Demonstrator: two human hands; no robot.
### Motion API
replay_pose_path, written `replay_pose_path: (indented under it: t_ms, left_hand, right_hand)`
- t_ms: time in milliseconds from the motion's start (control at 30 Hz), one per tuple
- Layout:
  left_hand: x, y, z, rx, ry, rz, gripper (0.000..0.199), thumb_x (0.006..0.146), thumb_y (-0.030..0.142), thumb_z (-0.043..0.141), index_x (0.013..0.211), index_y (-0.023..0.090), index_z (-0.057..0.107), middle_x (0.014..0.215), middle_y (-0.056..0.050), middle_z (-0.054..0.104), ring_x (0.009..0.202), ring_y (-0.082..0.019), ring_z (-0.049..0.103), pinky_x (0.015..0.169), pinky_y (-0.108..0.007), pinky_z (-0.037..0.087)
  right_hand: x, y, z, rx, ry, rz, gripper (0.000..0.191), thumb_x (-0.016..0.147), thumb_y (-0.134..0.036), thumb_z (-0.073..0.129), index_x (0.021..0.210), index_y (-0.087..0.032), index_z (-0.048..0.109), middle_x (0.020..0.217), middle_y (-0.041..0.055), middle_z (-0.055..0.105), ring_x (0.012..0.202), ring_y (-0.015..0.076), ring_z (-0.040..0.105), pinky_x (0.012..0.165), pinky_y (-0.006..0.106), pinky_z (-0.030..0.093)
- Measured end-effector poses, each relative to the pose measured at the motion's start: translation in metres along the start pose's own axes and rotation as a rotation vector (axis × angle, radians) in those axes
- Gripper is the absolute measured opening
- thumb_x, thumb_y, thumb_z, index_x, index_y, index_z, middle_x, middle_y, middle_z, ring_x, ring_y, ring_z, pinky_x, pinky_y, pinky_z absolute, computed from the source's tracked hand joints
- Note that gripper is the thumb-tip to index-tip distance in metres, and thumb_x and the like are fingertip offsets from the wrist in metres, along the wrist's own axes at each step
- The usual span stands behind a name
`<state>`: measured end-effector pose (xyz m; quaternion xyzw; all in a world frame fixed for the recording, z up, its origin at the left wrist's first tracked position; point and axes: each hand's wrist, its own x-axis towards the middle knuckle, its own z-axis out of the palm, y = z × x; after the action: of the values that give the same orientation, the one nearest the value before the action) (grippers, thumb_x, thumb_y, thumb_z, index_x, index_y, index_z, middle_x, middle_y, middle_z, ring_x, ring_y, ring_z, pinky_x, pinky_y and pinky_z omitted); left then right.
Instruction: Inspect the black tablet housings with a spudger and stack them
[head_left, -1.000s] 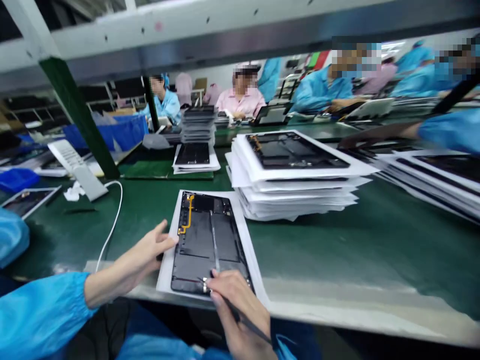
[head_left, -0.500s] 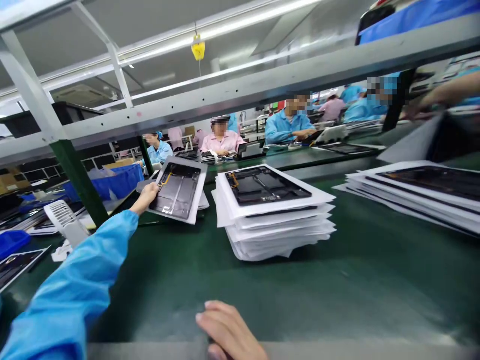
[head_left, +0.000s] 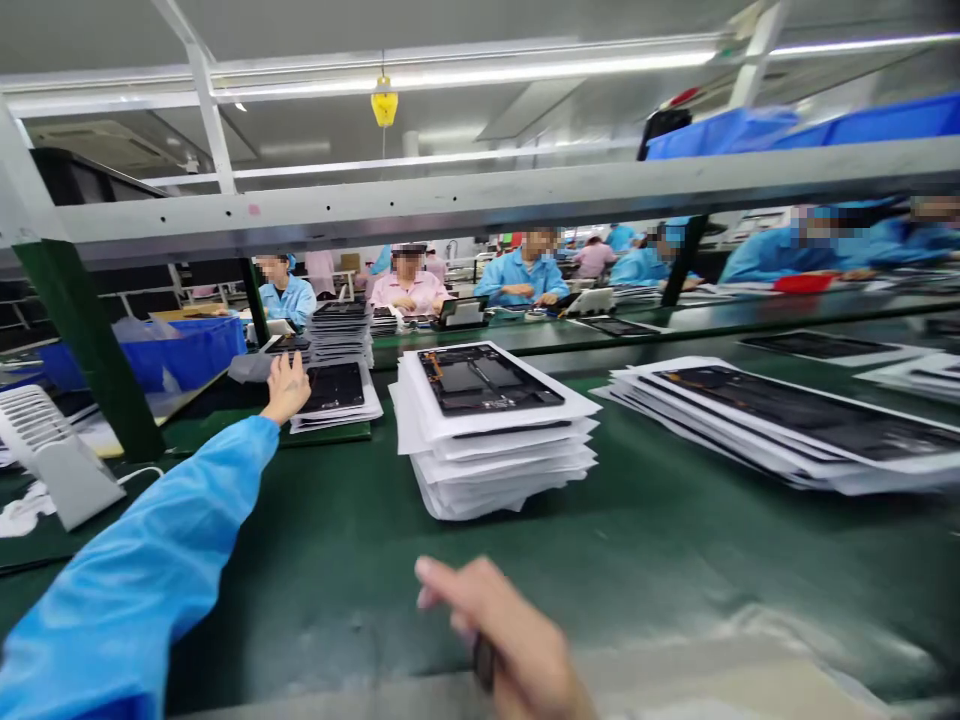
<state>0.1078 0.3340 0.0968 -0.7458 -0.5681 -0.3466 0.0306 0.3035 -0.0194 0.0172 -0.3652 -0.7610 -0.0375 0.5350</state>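
Observation:
My left hand [head_left: 288, 390], in a blue sleeve, reaches over the left edge of a low stack of black panels on white sheets [head_left: 337, 390]; its fingers are apart and hold nothing. At the bottom middle, my right hand [head_left: 499, 625] is bent above the green table [head_left: 337, 560], around a small dark object [head_left: 484, 660] that is too blurred to name. Between and beyond the hands stands a tall stack of white sheets [head_left: 502, 470], topped by a black panel [head_left: 487, 378] with an orange strip.
Another stack of sheets and panels [head_left: 795, 420] lies to the right. A white fan-like device [head_left: 56, 450], a blue bin [head_left: 187, 350] and a green post [head_left: 90, 350] are at left. A metal beam [head_left: 487, 200] crosses overhead. Several people sit beyond.
My left hand has let go of the sheet and panel it held up; a panel now lies on the left stack. The view has turned right, and my right hand has changed its pose.

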Motion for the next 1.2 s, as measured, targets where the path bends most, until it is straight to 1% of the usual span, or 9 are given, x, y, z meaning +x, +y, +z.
replay_pose_path:
  t_ms: [100, 200, 333, 500, 633, 767, 900, 1033, 1200]
  left_hand:
    - [-0.025, 0.007, -0.006, -0.003, -0.015, 0.248, 0.048, 0.097, 0.021, 0.058, 0.144, 0.015, 0.048, 0.157, -0.018, 0.037, 0.147, -0.039, 0.031, 0.114, -0.062, 0.035]
    - [-0.059, 0.032, -0.015, -0.031, -0.057, 0.563, 0.039, 0.099, 0.014, 0.048, 0.137, 0.016, 0.056, 0.147, -0.016, 0.051, 0.142, -0.032, 0.040, 0.114, -0.050, 0.038]
    - [-0.103, 0.082, -0.029, -0.046, -0.081, 0.921, 0.030, 0.100, 0.026, 0.054, 0.129, 0.022, 0.059, 0.131, -0.009, 0.062, 0.124, -0.024, 0.055, 0.105, -0.040, 0.043]
    - [-0.125, 0.129, -0.035, -0.024, -0.056, 1.050, 0.015, 0.099, 0.024, 0.057, 0.109, 0.017, 0.063, 0.109, -0.011, 0.065, 0.104, -0.026, 0.060, 0.088, -0.038, 0.045]
    - [-0.122, 0.144, -0.037, -0.063, -0.079, 1.023, 0.020, 0.097, 0.007, 0.046, 0.092, 0.017, 0.063, 0.095, -0.008, 0.064, 0.090, -0.022, 0.060, 0.079, -0.034, 0.042]
    - [-0.113, 0.150, -0.048, -0.183, -0.155, 0.928, 0.018, 0.095, 0.009, 0.049, 0.087, 0.019, 0.061, 0.096, -0.006, 0.065, 0.093, -0.021, 0.060, 0.083, -0.033, 0.041]
    - [-0.095, 0.147, -0.059, -0.384, -0.249, 0.648, 0.018, 0.100, 0.024, 0.049, 0.089, 0.019, 0.061, 0.095, -0.007, 0.067, 0.096, -0.022, 0.063, 0.084, -0.032, 0.044]
    - [-0.071, 0.147, -0.062, -0.647, -0.504, 0.317, 0.045, 0.107, 0.043, 0.035, 0.087, 0.014, 0.063, 0.074, -0.005, 0.066, 0.070, -0.018, 0.066, 0.069, -0.031, 0.052]
    - [-0.065, 0.176, -0.055, -1.091, -0.702, 0.058, 0.034, 0.101, 0.044, 0.058, 0.112, 0.012, 0.063, 0.099, -0.006, 0.068, 0.082, -0.015, 0.068, 0.075, -0.033, 0.059]
  right_hand:
    - [0.053, 0.034, -0.060, -0.394, -0.056, -0.017, 0.055, 0.089, 0.000, 0.040, 0.133, -0.025, 0.062, 0.112, 0.0074, 0.073, 0.098, 0.0222, 0.065, 0.086, 0.039, 0.055]
    - [0.102, 0.074, -0.093, -0.566, -0.174, 0.039, 0.043, 0.085, 0.000, 0.046, 0.111, -0.020, 0.074, 0.105, 0.0097, 0.073, 0.093, 0.0251, 0.059, 0.083, 0.042, 0.052]
    - [0.133, 0.108, -0.095, -0.595, -0.326, 0.039, 0.034, 0.076, 0.001, 0.053, 0.092, -0.020, 0.076, 0.088, 0.0069, 0.072, 0.082, 0.0215, 0.058, 0.076, 0.035, 0.048]
    - [0.133, 0.109, -0.088, -0.605, -0.393, 0.012, 0.034, 0.074, 0.004, 0.048, 0.086, -0.019, 0.071, 0.085, 0.0054, 0.067, 0.083, 0.0196, 0.059, 0.074, 0.031, 0.045]
    - [0.129, 0.102, -0.091, -0.592, -0.400, -0.010, 0.030, 0.078, 0.003, 0.050, 0.087, -0.019, 0.068, 0.087, 0.0051, 0.066, 0.084, 0.0195, 0.059, 0.075, 0.030, 0.045]
    - [0.132, 0.100, -0.093, -0.554, -0.396, -0.040, 0.017, 0.081, -0.006, 0.062, 0.087, -0.022, 0.067, 0.086, 0.0034, 0.067, 0.082, 0.0200, 0.059, 0.073, 0.030, 0.045]
    - [0.142, 0.100, -0.091, -0.519, -0.261, -0.027, 0.024, 0.082, -0.001, 0.052, 0.083, -0.022, 0.064, 0.086, 0.0046, 0.064, 0.084, 0.0203, 0.058, 0.075, 0.031, 0.045]
    - [0.151, 0.102, -0.087, -0.470, -0.121, 0.010, 0.016, 0.086, -0.009, 0.055, 0.080, -0.021, 0.063, 0.082, 0.0048, 0.062, 0.081, 0.0207, 0.058, 0.074, 0.031, 0.044]
    - [0.152, 0.095, -0.068, -0.390, -0.091, 0.008, 0.018, 0.086, -0.011, 0.055, 0.075, -0.021, 0.065, 0.079, 0.0045, 0.064, 0.078, 0.0202, 0.060, 0.073, 0.032, 0.046]
